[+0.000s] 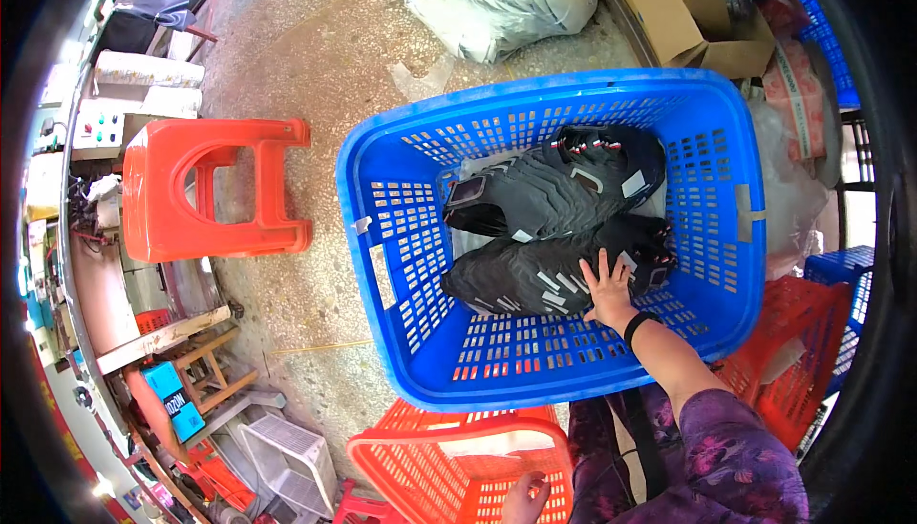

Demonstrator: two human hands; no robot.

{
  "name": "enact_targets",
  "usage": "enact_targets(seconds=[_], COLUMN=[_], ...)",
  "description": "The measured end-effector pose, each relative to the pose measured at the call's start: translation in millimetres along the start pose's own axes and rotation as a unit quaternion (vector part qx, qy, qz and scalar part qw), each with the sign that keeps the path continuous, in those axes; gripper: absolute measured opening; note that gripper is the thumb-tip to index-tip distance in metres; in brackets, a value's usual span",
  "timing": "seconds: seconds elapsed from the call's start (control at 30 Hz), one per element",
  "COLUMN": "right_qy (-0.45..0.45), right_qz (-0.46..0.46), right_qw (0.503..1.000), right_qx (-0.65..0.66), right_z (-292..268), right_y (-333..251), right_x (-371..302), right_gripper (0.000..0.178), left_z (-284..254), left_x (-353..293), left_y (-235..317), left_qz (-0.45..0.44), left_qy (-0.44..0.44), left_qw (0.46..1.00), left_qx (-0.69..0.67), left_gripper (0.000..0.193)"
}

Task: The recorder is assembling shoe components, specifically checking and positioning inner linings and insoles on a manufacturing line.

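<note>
- single fisheye view from the person's head, left of a side-by-side pair; it faces steeply down onto the right grip (pixel 607 287);
- near enough that the blue basket (pixel 497 396) around that grip fills the middle, rim whole; the left grip (pixel 527 499) is cut by the lower edge;
- wide enough to take in floor (pixel 315 323) beyond and left of the right grip;

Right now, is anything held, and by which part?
The open right hand rests on the nearer black stack, gripping nothing; for the left hand, I cannot tell.
</note>
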State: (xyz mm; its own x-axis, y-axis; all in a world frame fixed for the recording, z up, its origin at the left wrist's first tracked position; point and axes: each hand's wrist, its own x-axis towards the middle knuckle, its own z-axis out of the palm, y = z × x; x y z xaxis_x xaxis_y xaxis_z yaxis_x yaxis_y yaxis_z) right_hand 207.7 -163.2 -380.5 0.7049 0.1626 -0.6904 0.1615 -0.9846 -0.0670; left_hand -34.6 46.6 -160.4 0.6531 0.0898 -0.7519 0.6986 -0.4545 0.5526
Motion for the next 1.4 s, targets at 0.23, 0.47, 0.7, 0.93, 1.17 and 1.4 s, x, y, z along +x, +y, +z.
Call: enact_targets(seconds=[0.23,0.47,0.7,0.93,1.17,1.4], right_qy=[0.088,0.050,0.035,0.024,0.110,0.059], right_qz=[0.018,-0.093,-0.128,-0.025,-0.053,-0.162], right_qw=[0.996,0.994,0.991,0.999,0.991,0.984], right_qx=[-0.007,-0.001,0.017,-0.031,-0.046,0.048], right_z=[3,-29,-27,0,-8,-34], right_y=[13,35,36,-11,4,41], right_x=[18,34,38,12,34,52], right_gripper=[0.098,0.088,0.085,0.112,0.091,0.074], left_z=[2,17,22,35,28,21], left_x=[-8,-27,-18,-14,-11,6], left_y=[-11,-59,-56,-73,-56,-36], left_qz=[-0.048,-0.088,-0.044,-0.111,-0.113,-0.039], left_qy=[0.014,0.053,0.047,0.044,0.041,0.044], left_qw=[0.999,0.989,0.996,0.981,0.975,0.988], left_qx=[0.018,-0.103,-0.068,-0.154,-0.187,-0.141], left_gripper=[0.018,0.019,0.020,0.018,0.021,0.021])
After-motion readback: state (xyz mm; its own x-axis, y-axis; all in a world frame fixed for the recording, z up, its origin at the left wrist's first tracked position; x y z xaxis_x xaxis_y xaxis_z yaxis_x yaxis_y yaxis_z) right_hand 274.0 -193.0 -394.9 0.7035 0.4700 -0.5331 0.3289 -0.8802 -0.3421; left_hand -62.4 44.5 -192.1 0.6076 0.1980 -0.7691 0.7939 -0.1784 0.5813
